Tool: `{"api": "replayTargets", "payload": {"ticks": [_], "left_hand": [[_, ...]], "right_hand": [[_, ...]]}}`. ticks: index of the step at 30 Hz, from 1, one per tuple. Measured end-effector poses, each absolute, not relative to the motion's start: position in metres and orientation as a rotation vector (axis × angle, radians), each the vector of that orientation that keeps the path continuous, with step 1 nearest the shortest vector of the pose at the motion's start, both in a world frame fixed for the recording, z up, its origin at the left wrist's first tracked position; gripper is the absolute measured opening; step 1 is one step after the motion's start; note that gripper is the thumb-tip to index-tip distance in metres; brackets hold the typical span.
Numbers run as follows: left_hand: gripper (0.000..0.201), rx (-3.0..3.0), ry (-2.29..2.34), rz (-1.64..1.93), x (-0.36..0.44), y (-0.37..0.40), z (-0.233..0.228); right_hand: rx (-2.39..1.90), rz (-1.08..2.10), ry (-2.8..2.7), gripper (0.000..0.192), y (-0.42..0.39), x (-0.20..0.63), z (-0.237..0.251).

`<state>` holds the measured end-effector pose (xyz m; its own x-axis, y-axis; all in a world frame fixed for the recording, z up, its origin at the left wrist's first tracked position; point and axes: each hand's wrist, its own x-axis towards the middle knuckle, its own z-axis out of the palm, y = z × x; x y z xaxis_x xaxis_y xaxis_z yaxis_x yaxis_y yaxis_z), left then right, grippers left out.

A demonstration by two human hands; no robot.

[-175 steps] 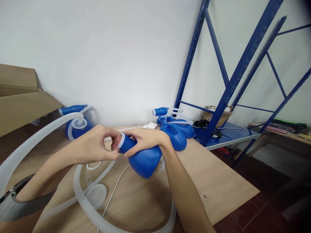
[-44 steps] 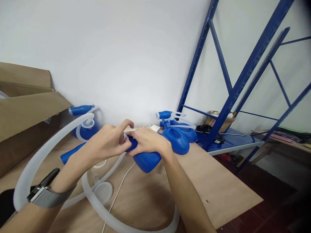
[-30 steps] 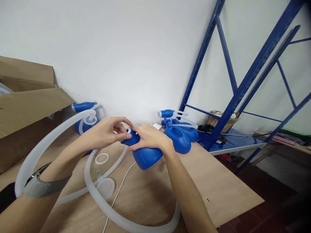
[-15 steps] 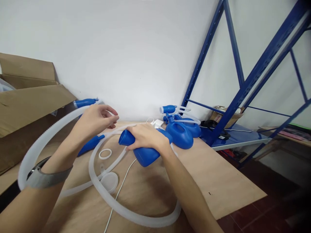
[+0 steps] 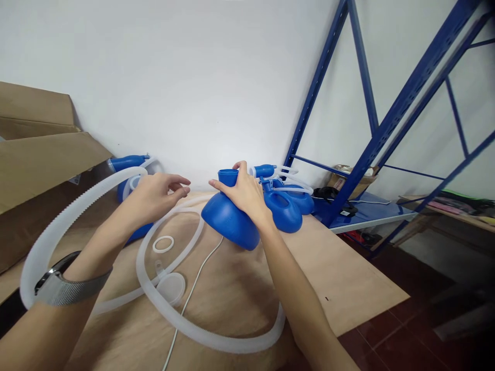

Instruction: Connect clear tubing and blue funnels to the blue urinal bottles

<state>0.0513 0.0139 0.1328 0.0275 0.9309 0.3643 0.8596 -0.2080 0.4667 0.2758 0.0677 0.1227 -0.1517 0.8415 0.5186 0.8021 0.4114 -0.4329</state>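
My right hand (image 5: 244,189) grips a blue urinal bottle (image 5: 228,219) around its shoulder, the thumb on the near side of the neck. The bottle's threaded mouth points up, with no cap on it; its body leans a little. My left hand (image 5: 159,194) hovers to the left of the bottle, fingers loosely bent and apart, holding nothing. A ribbed translucent hose (image 5: 209,337) loops across the board below both hands and rises past my left wrist. A white ring (image 5: 163,244) and a round translucent cap (image 5: 171,287) lie inside the loop.
More blue bottles (image 5: 284,216) with tubes stand at the back right, near a blue metal rack (image 5: 386,139). An open cardboard box (image 5: 42,159) is on the left, beside a blue funnel piece (image 5: 129,162). A thin white cable (image 5: 193,288) crosses the board.
My right hand has turned the bottle from lying with its mouth to the left to mouth upward. My left hand stays raised and empty. The view has shifted slightly.
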Motion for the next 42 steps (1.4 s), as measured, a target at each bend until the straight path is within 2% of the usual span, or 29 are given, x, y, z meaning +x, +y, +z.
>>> {"api": "replayTargets", "payload": {"ticks": [6, 13, 16, 19, 21, 23, 26, 28, 30, 34, 42], "left_hand": [[0.054, 2.209, 1.89, 0.881, 0.048, 0.014, 0.132], [0.055, 2.209, 1.888, 0.817, 0.048, 0.012, 0.137], [0.052, 2.227, 1.884, 0.807, 0.048, 0.012, 0.137], [0.05, 2.259, 1.853, 0.783, 0.047, 0.011, 0.138], [0.051, 2.268, 1.826, 0.767, 0.046, 0.009, 0.138], [0.05, 2.268, 1.816, 0.769, 0.046, 0.007, 0.139], [0.048, 2.273, 1.827, 0.789, 0.048, 0.005, 0.141], [0.051, 2.283, 1.827, 0.815, 0.049, 0.002, 0.142], [0.052, 2.289, 1.815, 0.831, 0.05, 0.0, 0.143], [0.049, 2.281, 1.819, 0.806, 0.049, -0.003, 0.135], [0.051, 2.146, 1.935, 0.757, 0.037, -0.012, 0.073]], "right_hand": [[-1.276, 0.25, -2.033, 0.072, 0.062, 0.268, 0.11], [-1.274, -0.127, -2.253, 0.065, 0.043, 0.263, 0.04], [-1.284, -0.191, -2.223, 0.07, 0.044, 0.267, 0.022], [-1.163, -0.155, -2.212, 0.083, 0.047, 0.277, 0.023], [-1.037, -0.101, -2.231, 0.085, 0.047, 0.287, 0.028], [-0.934, -0.092, -2.218, 0.071, 0.042, 0.296, 0.033], [-0.789, -0.12, -2.27, 0.034, 0.026, 0.299, 0.033], [-0.636, -0.092, -2.47, 0.024, 0.012, 0.291, 0.028], [-0.518, -0.008, -2.682, 0.03, 0.0, 0.277, 0.018], [-0.508, 0.143, -2.81, 0.063, -0.013, 0.251, -0.004], [-0.581, 0.279, -2.699, 0.063, -0.003, 0.251, -0.023]]}}
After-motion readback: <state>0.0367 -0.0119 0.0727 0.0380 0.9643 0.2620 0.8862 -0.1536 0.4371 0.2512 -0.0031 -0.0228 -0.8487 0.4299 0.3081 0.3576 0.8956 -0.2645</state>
